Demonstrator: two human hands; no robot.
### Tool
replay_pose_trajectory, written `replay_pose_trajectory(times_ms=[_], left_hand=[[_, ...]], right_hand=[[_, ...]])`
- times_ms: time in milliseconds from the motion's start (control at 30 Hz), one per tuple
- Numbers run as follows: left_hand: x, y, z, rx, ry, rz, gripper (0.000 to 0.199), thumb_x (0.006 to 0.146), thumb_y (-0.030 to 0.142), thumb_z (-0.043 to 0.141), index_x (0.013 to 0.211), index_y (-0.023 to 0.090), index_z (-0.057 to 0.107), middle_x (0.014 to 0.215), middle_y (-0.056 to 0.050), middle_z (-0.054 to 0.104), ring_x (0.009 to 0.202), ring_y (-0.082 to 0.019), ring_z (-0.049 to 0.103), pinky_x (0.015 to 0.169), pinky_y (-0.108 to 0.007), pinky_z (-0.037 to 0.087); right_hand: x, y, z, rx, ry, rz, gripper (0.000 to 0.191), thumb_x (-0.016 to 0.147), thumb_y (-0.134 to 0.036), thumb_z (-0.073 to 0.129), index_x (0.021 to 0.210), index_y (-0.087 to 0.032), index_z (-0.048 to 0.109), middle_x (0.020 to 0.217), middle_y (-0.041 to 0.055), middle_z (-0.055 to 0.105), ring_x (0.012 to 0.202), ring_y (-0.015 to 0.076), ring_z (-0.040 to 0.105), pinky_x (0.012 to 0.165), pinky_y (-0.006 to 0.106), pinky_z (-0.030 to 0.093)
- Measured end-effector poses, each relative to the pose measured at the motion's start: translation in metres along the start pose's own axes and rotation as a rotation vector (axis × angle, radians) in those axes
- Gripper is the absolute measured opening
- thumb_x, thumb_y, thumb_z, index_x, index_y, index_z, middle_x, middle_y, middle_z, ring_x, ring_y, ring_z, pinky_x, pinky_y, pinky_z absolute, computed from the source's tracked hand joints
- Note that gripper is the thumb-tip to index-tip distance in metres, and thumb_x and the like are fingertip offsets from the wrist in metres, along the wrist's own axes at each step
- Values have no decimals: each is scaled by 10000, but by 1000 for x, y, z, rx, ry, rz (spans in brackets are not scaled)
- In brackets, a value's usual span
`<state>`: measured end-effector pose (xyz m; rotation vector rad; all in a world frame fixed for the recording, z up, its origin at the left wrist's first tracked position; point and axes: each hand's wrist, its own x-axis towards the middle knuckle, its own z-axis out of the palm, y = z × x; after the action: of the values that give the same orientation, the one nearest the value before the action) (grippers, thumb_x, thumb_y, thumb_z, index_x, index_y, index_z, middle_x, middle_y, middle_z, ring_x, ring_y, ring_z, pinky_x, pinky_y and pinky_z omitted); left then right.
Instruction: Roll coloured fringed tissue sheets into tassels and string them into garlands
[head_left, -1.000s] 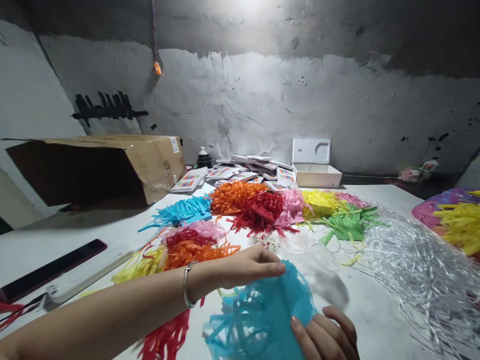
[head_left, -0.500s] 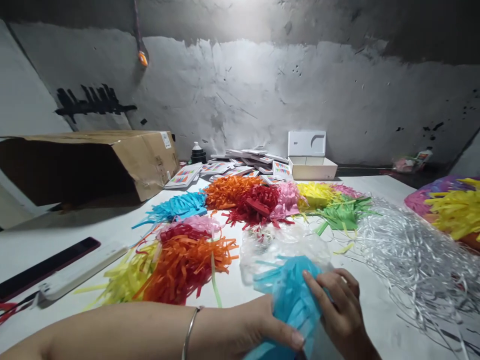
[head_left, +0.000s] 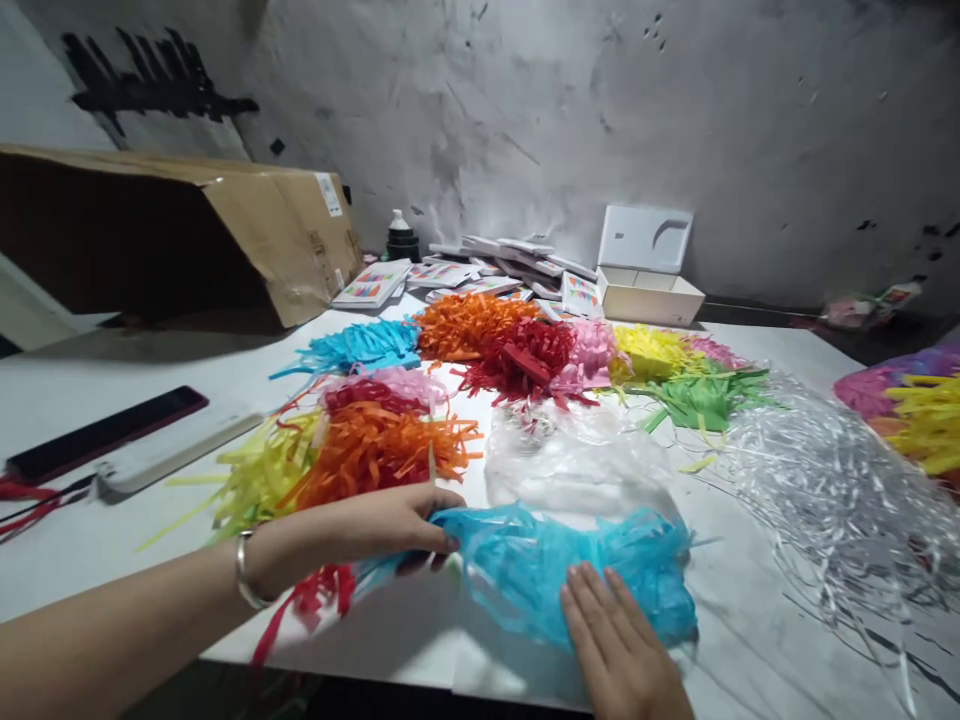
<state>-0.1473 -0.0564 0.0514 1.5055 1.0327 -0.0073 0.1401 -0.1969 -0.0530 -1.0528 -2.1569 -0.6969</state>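
A blue tissue bundle in clear plastic [head_left: 525, 570] lies along the front of the white table. My left hand [head_left: 416, 525] pinches its left end between thumb and fingers. Flat on the right part of the bundle rests my right hand [head_left: 619, 630], fingers extended and close together. Behind the bundle is a crumpled clear plastic bag [head_left: 570, 460]. Left of it, past my left wrist, lie an orange fringe bundle [head_left: 375, 450] and a yellow one [head_left: 270, 465]. Some red strips [head_left: 322, 595] hang below my left forearm.
Blue, orange, red, pink, yellow and green fringes line the back. Silver strands [head_left: 832, 480] spread at right. A cardboard box [head_left: 300, 240], a phone [head_left: 109, 430] and a white power strip [head_left: 176, 450] are left. Printed packets [head_left: 375, 283] and an open white box [head_left: 649, 295] stand behind.
The view has tilted down. The blue bundle has gone from bunched up between my hands to stretched out on the table. My left hand has moved left, and my right hand now lies flat on it.
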Motion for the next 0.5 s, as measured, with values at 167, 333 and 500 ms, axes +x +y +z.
replay_pose_trajectory(times_ms=[167, 333, 500], left_hand=[[-37, -20, 2, 633, 512, 424, 380, 836, 144, 522, 1204, 186, 607, 1261, -139, 636, 1193, -296, 581, 1009, -432, 480], [-25, -35, 71, 797, 287, 749, 577, 860, 211, 660, 1406, 193, 473, 1386, -152, 591, 1281, -296, 537, 1115, -442, 439], [5, -71, 93, 713, 406, 769, 257, 938, 167, 593, 1192, 199, 609, 1197, -138, 680, 1104, -260, 630, 987, -395, 526]], right_hand=[[-4, -50, 54, 164, 19, 127, 410, 983, -70, 347, 1145, -114, 720, 1207, 101, 743, 1254, 212, 627, 1201, 358, 351], [9, -69, 61, 197, 44, 247, 388, 985, -72, 354, 1121, -110, 716, 1239, 116, 727, 1302, 219, 592, 1178, 361, 393], [-5, -47, 43, 245, -69, 120, 282, 1011, -208, 471, 1156, -126, 699, 1204, 120, 739, 1181, 238, 679, 1028, 354, 547]])
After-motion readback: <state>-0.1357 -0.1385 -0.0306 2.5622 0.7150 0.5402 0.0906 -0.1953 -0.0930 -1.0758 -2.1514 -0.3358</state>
